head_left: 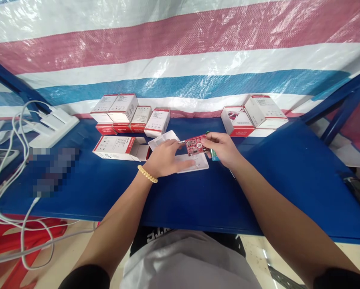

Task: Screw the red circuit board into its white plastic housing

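Observation:
In the head view, my right hand (223, 148) pinches a red circuit board (195, 145) by its right edge. The board is raised and tilted toward me, with a round part on its face. Below my right fingers shows a small teal item (215, 155), partly hidden. My left hand (165, 158) lies over an open white plastic case (199, 162), its thumb stretched across the nearer half and apart from the fingers. The case's farther half (158, 138) shows behind that hand. A thin metal piece (181, 142) lies between my left fingertips and the board; whether they touch it is unclear.
An opened white-and-red carton (116, 146) lies left of my hands. Several similar boxes (122, 108) stand stacked behind it, others (262, 110) at the back right. A power strip (53, 126) with white cables occupies the left of the blue table (108, 192). A striped sheet hangs behind.

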Tool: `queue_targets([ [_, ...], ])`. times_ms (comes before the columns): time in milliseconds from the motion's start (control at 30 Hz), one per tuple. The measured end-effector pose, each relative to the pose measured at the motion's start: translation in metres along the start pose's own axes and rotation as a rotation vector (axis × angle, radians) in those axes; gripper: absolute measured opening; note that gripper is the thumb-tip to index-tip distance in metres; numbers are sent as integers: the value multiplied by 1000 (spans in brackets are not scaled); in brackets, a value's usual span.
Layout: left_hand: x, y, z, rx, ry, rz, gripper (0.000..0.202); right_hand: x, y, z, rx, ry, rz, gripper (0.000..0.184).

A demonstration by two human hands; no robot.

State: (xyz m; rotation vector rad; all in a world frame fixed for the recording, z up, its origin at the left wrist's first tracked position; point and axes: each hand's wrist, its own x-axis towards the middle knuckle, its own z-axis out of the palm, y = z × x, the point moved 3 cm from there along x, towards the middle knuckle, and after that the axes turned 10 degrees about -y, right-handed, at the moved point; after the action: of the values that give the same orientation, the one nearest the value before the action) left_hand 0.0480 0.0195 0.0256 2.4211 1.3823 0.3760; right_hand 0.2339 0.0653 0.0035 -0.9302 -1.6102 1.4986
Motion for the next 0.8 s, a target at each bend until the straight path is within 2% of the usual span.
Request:
queue_targets([
  [200, 1, -4, -5, -405, 189, -48, 34, -1, -4, 4, -5, 8, -44, 46],
  [300, 2, -8, -4, -512, 249, -53, 27, -1, -3, 4, -6, 9, -49, 44],
  [400, 2, -9, -6, -408, 289, -59, 21, -1, -2, 2, -41, 9, -52, 41],
  [600, 2, -10, -7, -127, 318, -160, 16, -2, -5, -4, -232, -19, -14, 34],
  [800, 4, -9, -2, -55, 208, -132, 13, -3, -6, -19, -258, -58, 31, 39],
])
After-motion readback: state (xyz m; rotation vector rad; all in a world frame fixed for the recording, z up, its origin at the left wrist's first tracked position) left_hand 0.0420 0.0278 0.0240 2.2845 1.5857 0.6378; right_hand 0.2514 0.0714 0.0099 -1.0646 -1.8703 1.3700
